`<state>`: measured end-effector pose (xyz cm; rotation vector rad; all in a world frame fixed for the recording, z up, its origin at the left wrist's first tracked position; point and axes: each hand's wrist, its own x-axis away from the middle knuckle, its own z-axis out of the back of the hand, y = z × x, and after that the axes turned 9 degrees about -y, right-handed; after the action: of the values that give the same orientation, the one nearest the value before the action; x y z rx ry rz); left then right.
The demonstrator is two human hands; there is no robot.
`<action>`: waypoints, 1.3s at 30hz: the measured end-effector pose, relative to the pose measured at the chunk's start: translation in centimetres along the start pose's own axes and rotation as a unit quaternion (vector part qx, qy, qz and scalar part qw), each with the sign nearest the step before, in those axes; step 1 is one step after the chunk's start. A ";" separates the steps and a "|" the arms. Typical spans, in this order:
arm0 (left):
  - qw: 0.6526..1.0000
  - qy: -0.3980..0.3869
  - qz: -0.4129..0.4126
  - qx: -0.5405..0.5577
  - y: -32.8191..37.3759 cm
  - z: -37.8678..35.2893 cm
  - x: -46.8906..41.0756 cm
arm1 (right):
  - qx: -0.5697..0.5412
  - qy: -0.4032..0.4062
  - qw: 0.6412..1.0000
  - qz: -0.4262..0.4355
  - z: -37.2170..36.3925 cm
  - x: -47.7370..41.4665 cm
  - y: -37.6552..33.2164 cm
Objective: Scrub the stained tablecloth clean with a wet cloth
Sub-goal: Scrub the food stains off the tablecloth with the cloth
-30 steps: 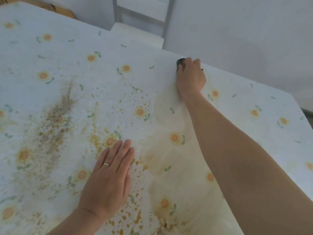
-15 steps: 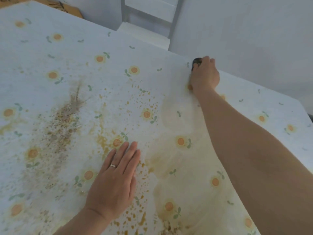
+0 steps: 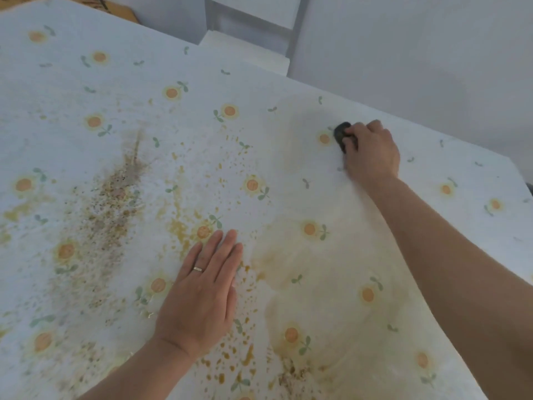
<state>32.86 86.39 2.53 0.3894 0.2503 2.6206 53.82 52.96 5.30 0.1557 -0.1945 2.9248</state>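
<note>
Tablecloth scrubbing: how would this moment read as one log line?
right hand grips dark cloth | left hand flat on tablecloth | brown stains uncleaned

A plain, pale grey-white wall [image 3: 418, 53] fills the far and right side of the room, unmarked and evenly lit by soft, flat light with no hard shadows. On the far side stands a white chair [image 3: 248, 51], its pale seat facing near and the upright posts of its back rising out of view. At the far left corner a brown board [image 3: 115, 7], perhaps cardboard or wood, leans by the wall. To the right, where wall meets floor cannot be told.
</note>
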 end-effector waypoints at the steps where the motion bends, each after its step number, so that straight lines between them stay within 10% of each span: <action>1: 1.000 0.004 0.003 0.004 0.0 0.0 0.0 | -0.008 0.022 0.999 -0.045 0.0 -1.7 -0.2; 4: 1.000 0.009 0.005 0.005 -0.1 0.1 -0.2 | -0.021 0.044 0.997 -0.053 -1.0 -2.6 -3.6; 13: 1.000 0.014 0.015 0.002 0.1 0.2 -0.5 | -0.019 -0.001 0.934 0.356 -3.2 18.0 0.3; 17: 1.000 0.026 0.012 0.011 0.2 0.1 -0.3 | 0.006 0.024 0.998 0.061 -0.8 15.1 9.4; 21: 0.999 0.041 0.013 0.020 0.3 0.5 -0.5 | -0.039 0.025 0.982 -0.184 -0.6 17.2 10.3; 24: 0.999 0.041 0.011 0.028 0.5 0.5 -0.1 | -0.067 -0.023 0.986 -0.149 -2.4 24.4 5.0; 30: 0.999 0.046 0.017 0.024 0.5 0.8 -0.3 | -0.113 -0.141 0.962 0.205 -2.8 32.4 -0.9; 39: 0.998 0.053 0.015 0.023 1.0 0.7 -0.1 | -0.174 -0.071 0.974 -0.130 1.3 22.4 11.9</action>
<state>32.77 85.56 3.43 0.2721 0.3436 2.6734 29.60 45.63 7.79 0.3072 -0.6517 2.5715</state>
